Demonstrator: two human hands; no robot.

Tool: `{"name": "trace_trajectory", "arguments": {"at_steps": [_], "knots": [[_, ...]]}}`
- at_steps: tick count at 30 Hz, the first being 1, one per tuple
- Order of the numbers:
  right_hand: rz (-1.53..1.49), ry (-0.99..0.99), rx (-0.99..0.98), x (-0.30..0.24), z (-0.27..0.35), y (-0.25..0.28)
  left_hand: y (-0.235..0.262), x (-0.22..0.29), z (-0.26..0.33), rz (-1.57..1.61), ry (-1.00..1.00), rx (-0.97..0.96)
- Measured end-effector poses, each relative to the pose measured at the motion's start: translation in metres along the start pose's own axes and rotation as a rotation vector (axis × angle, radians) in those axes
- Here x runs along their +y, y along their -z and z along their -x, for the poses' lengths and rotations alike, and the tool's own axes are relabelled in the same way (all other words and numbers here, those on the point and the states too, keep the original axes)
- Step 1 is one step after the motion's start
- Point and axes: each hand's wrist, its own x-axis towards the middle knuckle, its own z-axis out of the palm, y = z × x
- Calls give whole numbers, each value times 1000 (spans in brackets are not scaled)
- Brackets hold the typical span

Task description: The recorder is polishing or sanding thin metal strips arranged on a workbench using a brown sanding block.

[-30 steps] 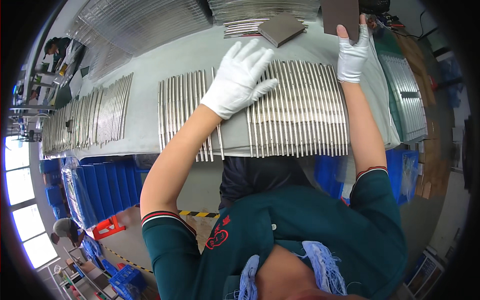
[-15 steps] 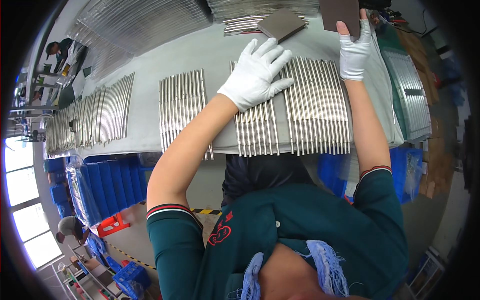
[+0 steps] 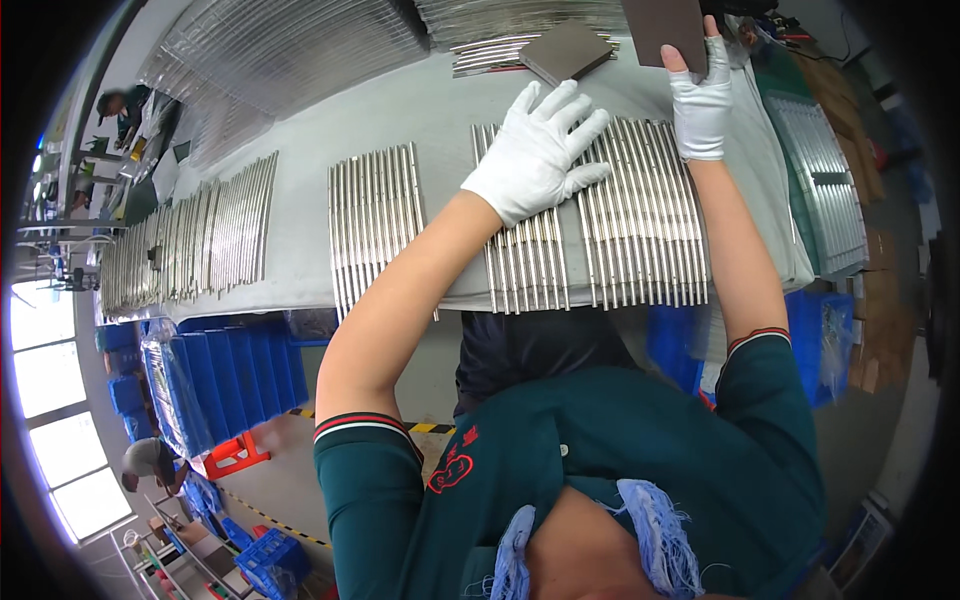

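bare grey worktop (image 3: 440,110) lies open left of the left hand (image 3: 535,150), beyond a separate row of shiny metal rods (image 3: 375,225). that white-gloved hand lies flat, fingers spread wide, on the nearer silver rod row (image 3: 590,235). right hand (image 3: 700,95), fingers up, grips a dark brown flat board (image 3: 665,30) at the far edge.

You're in a factory workshop: rows of metal rods (image 3: 640,215) cover a long grey table (image 3: 300,120), blue plastic crates (image 3: 240,375) are stacked below, and hazard tape (image 3: 430,427) marks the floor.
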Motion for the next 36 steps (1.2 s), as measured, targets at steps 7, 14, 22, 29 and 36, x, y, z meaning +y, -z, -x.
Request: {"name": "trace_trajectory", "arguments": {"at_steps": [7, 14, 22, 29, 36], "knots": [[29, 13, 10, -14, 4, -10, -9, 6, -11, 53, -19, 16], [432, 492, -42, -28, -1, 1, 23, -18, 26, -118, 63, -43], [293, 516, -12, -37, 1, -1, -20, 41, -42, 67, 34, 11], [317, 454, -43, -37, -3, 10, -37, 49, -55, 89, 97, 42], [323, 596, 25, -45, -8, 6, -15, 34, -23, -8, 56, 12]]}}
